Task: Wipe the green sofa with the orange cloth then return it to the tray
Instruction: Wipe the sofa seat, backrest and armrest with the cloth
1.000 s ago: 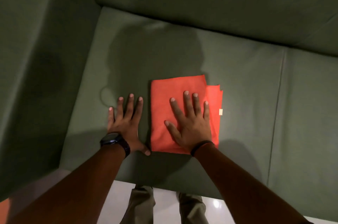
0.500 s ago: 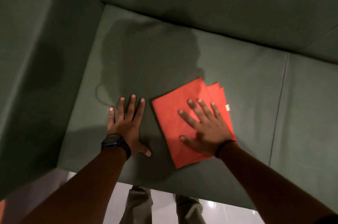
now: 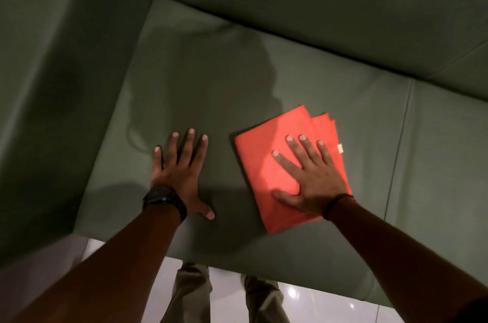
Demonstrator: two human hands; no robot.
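The folded orange cloth (image 3: 264,164) lies flat on the seat cushion of the green sofa (image 3: 211,85), turned at a slant, with a small pale tag on its right edge. My right hand (image 3: 311,177) presses down on the cloth, palm flat and fingers spread, covering its right half. My left hand (image 3: 182,172) rests palm-down on the bare cushion to the left of the cloth, apart from it, fingers spread, holding nothing. A dark watch sits on that wrist. No tray is in view.
The sofa's armrest (image 3: 52,85) rises on the left and the backrest (image 3: 290,6) runs across the top. A seam (image 3: 398,151) divides this cushion from another one on the right. A glossy white floor (image 3: 303,304) and my trouser legs show below the seat's front edge.
My right hand has slid the cloth to the right across the cushion and turned it to a slant. My left hand has stayed planted in the same spot.
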